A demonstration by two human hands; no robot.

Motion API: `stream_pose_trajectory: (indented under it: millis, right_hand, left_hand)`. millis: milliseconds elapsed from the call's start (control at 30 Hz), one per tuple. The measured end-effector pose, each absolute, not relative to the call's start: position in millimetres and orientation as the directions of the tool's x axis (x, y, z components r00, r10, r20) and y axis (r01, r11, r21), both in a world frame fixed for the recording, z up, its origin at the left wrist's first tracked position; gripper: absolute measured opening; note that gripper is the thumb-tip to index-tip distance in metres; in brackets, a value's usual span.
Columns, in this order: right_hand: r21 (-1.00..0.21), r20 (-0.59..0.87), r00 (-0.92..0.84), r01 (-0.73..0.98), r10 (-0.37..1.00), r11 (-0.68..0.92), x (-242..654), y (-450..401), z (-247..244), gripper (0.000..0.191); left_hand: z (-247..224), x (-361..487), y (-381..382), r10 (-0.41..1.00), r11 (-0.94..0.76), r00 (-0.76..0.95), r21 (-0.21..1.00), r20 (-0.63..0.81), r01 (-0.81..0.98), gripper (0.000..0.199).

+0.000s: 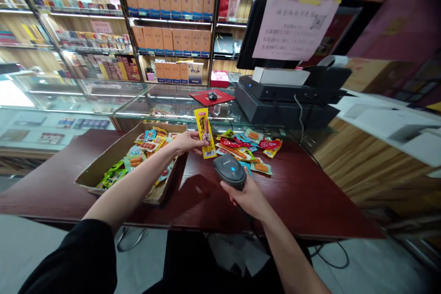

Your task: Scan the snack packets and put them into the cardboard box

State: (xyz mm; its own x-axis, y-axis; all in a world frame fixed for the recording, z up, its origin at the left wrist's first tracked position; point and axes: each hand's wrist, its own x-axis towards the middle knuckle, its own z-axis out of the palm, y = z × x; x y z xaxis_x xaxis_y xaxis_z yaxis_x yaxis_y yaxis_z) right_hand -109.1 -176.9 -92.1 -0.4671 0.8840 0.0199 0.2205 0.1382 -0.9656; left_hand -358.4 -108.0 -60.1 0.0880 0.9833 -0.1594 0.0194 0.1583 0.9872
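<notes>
My left hand (190,142) is closed on a long yellow snack packet (204,128), held upright above the dark red table. In my right hand (251,196) is a dark barcode scanner (230,171) with a small blue light on top; its front end points toward the packet's lower end. A shallow cardboard box (93,171) lies left of my hands, filled with several small colourful snack packets, partly hidden by my left forearm. Behind the scanner, to the right, a loose pile of snack packets (241,144) rests on the table.
A glass counter (134,106) adjoins the table's far side, with a mouse (212,95) on a red mat (196,96). At the right stand a monitor (248,32) with a paper notice (292,27) and a black cash drawer (255,106). Shelves of boxes line the back wall.
</notes>
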Motion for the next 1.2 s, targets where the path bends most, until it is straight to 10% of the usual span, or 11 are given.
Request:
stream_pose_trajectory:
  millis: [567,933,1200]
  right_hand:
    - [-0.978,0.018,-0.644,0.147,0.765,0.147,-153,-184,-90,0.035]
    - [-0.988,0.020,-0.335,0.136,0.942,0.069,-67,-169,-99,0.037]
    - [-0.974,-0.007,-0.055,0.229,0.998,0.006,2,-169,-115,0.036]
  left_hand:
    - [11,-506,-298,0.839,0.308,-0.543,0.856,-0.040,0.414,0.038]
    - [-56,-344,-135,0.998,-0.024,0.066,0.792,-0.020,0.609,0.044]
    - [-109,-217,-49,0.872,-0.479,0.487,0.316,0.059,0.819,0.028]
